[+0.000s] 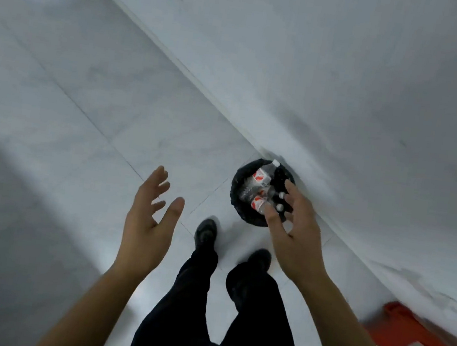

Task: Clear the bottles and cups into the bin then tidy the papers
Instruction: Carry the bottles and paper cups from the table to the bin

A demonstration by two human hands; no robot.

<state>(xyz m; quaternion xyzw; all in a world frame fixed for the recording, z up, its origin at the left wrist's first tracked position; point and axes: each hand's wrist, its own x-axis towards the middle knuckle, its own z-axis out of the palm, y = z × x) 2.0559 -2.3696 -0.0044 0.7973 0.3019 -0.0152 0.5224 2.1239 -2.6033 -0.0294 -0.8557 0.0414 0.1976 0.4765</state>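
Several bottles (259, 194) fill the bin (237, 184) at one o'clock, both hands, left (148, 220) and right (297, 237), released; papers unseen, seemingly still undone.

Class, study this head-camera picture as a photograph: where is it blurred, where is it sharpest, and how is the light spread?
Head view: motion blur smears the orange object at lower right and softens both open hands, left hand and right hand; the bin and its bottles are the sharpest part; the light is soft and dim, the corners darken, and the wall's base line bows from wide-angle distortion.
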